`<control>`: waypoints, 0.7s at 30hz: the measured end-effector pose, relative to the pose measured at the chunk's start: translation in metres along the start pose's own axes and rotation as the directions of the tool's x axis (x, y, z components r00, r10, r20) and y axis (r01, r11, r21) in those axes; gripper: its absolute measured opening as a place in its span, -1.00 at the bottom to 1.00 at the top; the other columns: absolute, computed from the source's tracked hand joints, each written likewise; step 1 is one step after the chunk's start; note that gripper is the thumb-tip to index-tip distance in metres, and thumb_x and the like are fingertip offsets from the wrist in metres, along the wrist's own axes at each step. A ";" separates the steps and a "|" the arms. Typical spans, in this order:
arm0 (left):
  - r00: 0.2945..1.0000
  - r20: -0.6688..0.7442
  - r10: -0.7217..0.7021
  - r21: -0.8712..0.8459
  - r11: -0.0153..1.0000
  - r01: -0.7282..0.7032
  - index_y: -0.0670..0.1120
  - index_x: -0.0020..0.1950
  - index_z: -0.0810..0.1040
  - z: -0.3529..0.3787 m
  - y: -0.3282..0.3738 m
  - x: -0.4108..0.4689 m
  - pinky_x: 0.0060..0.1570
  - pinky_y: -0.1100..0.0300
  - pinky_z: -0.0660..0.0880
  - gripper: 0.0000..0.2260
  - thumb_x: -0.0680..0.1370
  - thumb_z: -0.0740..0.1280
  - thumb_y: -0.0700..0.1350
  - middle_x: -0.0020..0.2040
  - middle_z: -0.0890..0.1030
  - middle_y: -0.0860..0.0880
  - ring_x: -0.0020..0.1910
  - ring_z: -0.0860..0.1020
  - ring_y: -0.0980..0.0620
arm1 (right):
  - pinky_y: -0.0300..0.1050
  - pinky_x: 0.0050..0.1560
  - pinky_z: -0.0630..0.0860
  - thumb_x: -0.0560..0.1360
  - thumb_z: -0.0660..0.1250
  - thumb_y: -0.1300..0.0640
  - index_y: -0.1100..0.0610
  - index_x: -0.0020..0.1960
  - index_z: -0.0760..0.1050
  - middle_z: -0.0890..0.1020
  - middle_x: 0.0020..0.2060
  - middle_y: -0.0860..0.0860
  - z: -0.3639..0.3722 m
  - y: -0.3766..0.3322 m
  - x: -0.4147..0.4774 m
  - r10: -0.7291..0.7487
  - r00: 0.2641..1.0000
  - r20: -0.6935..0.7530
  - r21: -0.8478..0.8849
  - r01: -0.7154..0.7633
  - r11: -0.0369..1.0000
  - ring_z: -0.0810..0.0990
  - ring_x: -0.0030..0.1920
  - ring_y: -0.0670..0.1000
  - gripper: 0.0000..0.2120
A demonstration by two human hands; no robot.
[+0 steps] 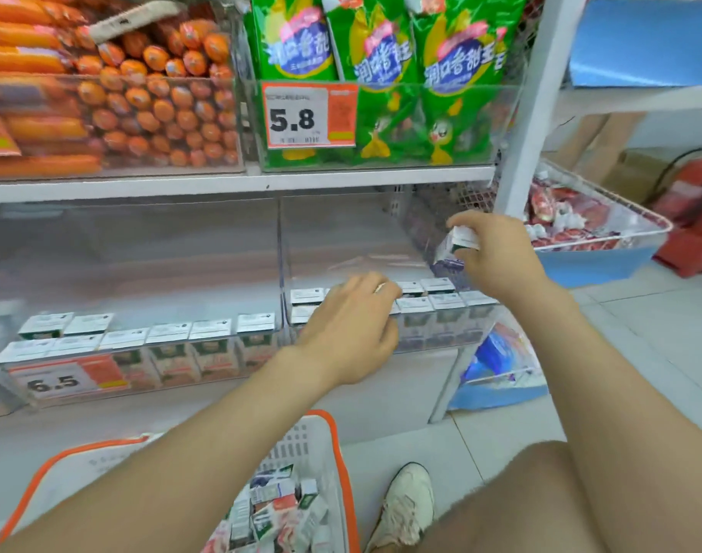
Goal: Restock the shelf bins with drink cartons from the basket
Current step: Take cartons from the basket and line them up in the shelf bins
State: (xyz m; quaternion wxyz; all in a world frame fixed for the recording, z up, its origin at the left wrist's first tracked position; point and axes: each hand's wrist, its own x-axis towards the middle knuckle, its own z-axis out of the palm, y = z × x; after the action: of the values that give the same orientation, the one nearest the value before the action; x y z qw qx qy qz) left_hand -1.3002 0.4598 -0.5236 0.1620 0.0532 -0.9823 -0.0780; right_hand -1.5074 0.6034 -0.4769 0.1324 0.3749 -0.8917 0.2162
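Right hand [496,253] grips drink carton [459,243], tilted, above right bin [341,241] back-right gap. Left hand [349,329] lies over shelved cartons [445,301], grasp unclear.

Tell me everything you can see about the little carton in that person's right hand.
The drink carton is a small box, apparently of coated card, with a white printed end and purple-blue sides. It is tilted, white end uppermost, and partly hidden by the right hand, whose fingers and thumb curl round it. It is held in the air over the right end of the clear shelf bin, above the rows of cartons standing there.
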 end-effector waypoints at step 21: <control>0.998 -0.056 -0.001 -0.184 0.983 -0.009 -0.12 0.39 0.52 0.006 -0.008 -0.011 0.30 0.10 0.40 -0.60 0.56 0.28 -0.29 0.34 0.54 -0.08 0.32 0.48 -0.12 | 0.09 -0.13 0.63 0.39 0.20 0.21 0.16 -0.04 0.62 0.65 -0.15 0.15 0.000 -0.051 -0.038 -0.092 0.958 0.271 -0.027 0.103 0.994 0.63 -0.13 0.24 -0.74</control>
State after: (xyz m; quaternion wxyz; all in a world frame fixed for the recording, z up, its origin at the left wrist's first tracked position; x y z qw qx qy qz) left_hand -1.2916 0.4537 -0.5343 0.1935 0.0381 -0.9661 -0.1666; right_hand -1.4445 0.5949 -0.4774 0.0281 0.4417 -0.8861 0.1380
